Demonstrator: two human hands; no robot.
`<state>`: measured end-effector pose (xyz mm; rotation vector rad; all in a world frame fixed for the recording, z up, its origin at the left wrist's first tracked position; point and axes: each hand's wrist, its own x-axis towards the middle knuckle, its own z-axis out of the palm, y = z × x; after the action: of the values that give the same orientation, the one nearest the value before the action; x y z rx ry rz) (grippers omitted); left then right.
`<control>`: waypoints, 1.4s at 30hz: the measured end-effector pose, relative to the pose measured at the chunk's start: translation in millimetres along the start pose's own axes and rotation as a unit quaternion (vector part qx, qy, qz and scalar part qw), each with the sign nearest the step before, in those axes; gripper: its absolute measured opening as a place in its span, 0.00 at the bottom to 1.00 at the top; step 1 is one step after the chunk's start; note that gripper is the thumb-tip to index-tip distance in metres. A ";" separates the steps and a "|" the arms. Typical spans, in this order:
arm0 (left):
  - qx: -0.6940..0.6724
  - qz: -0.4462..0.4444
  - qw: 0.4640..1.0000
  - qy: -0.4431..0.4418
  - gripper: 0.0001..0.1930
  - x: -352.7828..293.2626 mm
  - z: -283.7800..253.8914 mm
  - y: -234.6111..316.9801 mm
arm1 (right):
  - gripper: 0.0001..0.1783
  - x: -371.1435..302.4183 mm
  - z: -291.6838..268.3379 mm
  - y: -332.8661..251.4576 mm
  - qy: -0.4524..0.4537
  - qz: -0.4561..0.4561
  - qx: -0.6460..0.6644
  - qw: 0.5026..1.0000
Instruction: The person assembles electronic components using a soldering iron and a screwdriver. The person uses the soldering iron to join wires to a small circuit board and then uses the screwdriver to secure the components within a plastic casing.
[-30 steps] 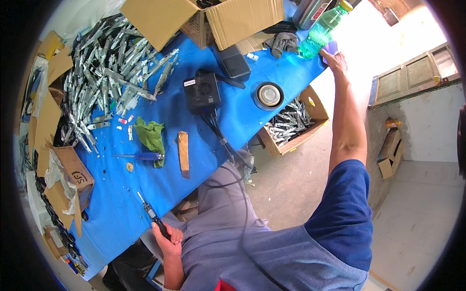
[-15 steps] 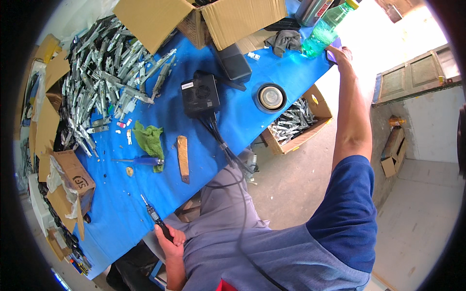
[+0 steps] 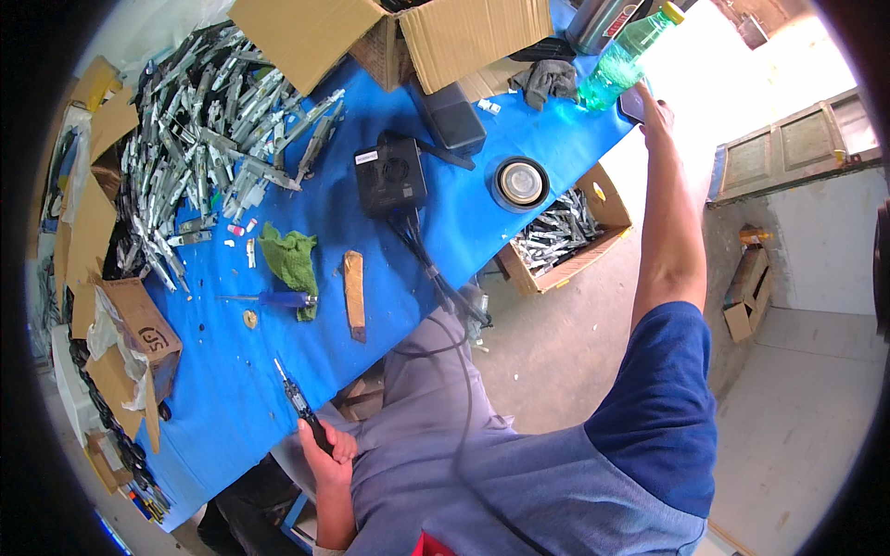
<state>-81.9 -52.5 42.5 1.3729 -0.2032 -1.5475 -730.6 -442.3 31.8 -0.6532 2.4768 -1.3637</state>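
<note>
At the bare lower table edge (image 3: 243, 447), my left hand (image 3: 334, 456) clamps a black-handled tool (image 3: 300, 404); right hand (image 3: 657, 118), upper right, grip unclear.

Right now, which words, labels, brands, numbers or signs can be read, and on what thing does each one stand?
I do not copy out wording; the markings stand here:
Small cardboard box at left: large dark lettering.
Metal flask at top: small marking, too small to read.
Black box-shaped device: white label, too small to read.
</note>
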 end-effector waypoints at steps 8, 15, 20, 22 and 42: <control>-0.075 -0.050 0.994 -0.060 0.30 14.1 -0.9 6.6 | 0.07 -54.1 -73.5 159.6 0.013 -0.094 0.302 0.949; -0.050 -0.024 0.993 -0.102 0.28 22.3 4.1 22.3 | 0.08 -340.7 -97.4 24.4 -0.101 -0.231 0.192 0.948; -0.029 -0.062 0.994 -0.089 0.29 12.5 4.1 15.1 | 0.04 -466.3 -87.8 -37.1 -0.423 -0.461 0.048 0.779; -0.026 -0.054 0.994 -0.089 0.29 16.1 6.1 16.0 | 0.07 -492.4 -70.6 -55.9 -0.470 -0.496 0.029 0.730; -0.013 -0.018 0.998 -0.067 0.30 12.0 -16.2 13.8 | 0.13 -538.1 43.7 -86.4 -0.337 -0.636 -0.066 0.691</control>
<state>-59.0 -60.4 38.7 1.2596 -0.2408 -1.6673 -220.6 -250.8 78.1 -2.6044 1.3141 -0.8110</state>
